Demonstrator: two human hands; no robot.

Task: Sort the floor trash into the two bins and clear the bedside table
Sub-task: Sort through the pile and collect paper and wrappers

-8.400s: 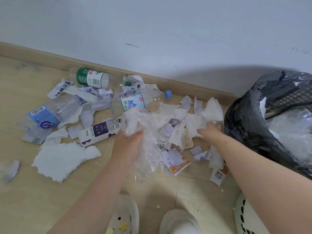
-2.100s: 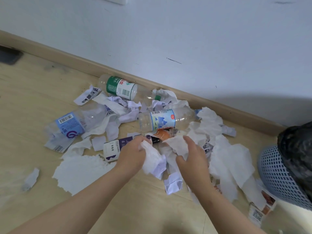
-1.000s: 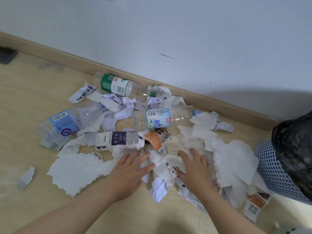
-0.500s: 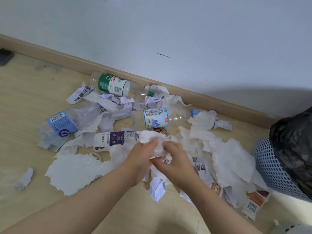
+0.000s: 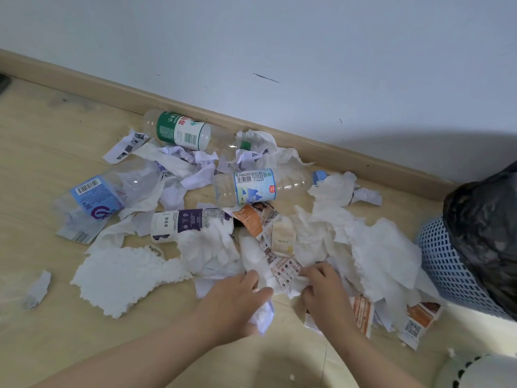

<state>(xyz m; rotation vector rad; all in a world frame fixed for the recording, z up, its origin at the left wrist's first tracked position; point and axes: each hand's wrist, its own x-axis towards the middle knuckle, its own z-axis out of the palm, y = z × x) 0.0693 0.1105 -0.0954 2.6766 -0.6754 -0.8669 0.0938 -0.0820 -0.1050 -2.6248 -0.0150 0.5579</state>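
The left hand [image 5: 235, 301] and right hand [image 5: 326, 292] both curl tight on crumpled tissue [image 5: 256, 261], amid paper scraps [image 5: 282, 239], with plastic bottles [image 5: 251, 186] behind and a blue bin [image 5: 447, 264] just right.

Heap beside the baseboard: torn tissues [image 5: 377, 247] and printed paper scraps [image 5: 282, 268] lying loose on the floor. Four plastic bottles lying on their sides among them:
- green-label bottle [image 5: 181, 131], nearest the wall
- blue-cap bottle [image 5: 251, 187]
- crushed blue-label bottle [image 5: 106, 191]
- purple-label bottle [image 5: 181, 224], part-covered by tissue

Left hand [image 5: 235, 301] gripping a crumpled white wad [image 5: 263, 317]; right hand [image 5: 327, 295] pinching the torn tissues. Blue lattice bin [image 5: 447, 270], black-lined, standing at right.
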